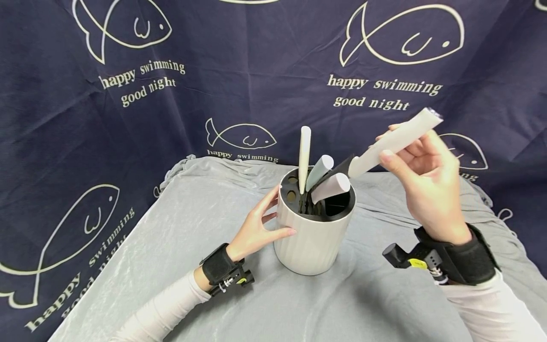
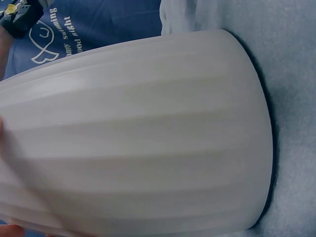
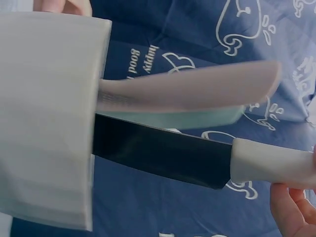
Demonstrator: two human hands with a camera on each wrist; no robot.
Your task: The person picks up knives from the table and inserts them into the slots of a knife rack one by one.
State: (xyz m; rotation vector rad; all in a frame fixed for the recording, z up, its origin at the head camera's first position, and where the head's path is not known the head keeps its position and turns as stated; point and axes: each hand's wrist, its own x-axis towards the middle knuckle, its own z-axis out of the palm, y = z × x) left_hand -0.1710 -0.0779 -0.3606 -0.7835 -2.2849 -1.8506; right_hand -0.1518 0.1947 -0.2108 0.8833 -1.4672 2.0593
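Note:
A white ribbed round knife block [image 1: 314,242] with a black slotted top stands upright on the cloth. My left hand [image 1: 256,230] grips its left side, thumb across the front and fingers round the back. My right hand [image 1: 431,175] holds the white handle of a knife [image 3: 271,160], up and to the right of the block. Its black blade [image 3: 163,148] is partly inside the block's top and tilts toward the hand. Other handles stand in the slots: a cream one [image 1: 304,156], a pale green one [image 1: 320,171] and a pinkish one [image 1: 331,186].
Grey cloth [image 1: 239,304] with wrinkles covers the table. Behind it hangs a dark blue curtain [image 1: 273,66] printed with white fish and words. The block's top has round holes [image 1: 291,195] at the left and a wider opening [image 1: 337,204] at the right.

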